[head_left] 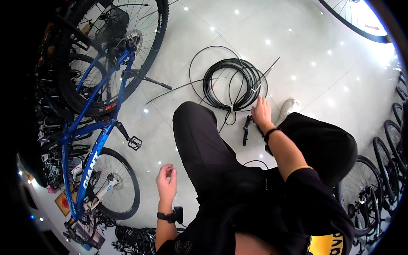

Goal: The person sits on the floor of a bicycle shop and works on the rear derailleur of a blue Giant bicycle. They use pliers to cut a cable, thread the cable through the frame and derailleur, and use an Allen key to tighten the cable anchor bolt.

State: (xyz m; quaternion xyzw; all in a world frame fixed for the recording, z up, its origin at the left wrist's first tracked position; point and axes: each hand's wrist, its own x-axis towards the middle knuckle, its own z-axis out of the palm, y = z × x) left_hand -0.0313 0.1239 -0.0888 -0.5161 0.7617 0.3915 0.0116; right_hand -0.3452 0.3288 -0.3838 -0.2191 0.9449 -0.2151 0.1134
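Observation:
A coil of black cable housing (231, 85) lies on the glossy white floor in front of my knees. My right hand (260, 111) reaches down to the coil's near right edge, its fingers on the cable there; the grip itself is hard to make out. A pair of cable cutters with blue-black handles (246, 129) lies on the floor just below that hand. My left hand (166, 182) hovers beside my left knee, fingers loosely curled and holding nothing. I am crouching in black trousers, a white shoe (290, 108) showing at right.
A blue mountain bike (91, 146) stands at left, with its pedal (134, 143) and kickstand (146, 78) near my left knee. More bikes line the left side, and wheels (393, 148) the right edge. Loose cable ends (170, 90) trail from the coil.

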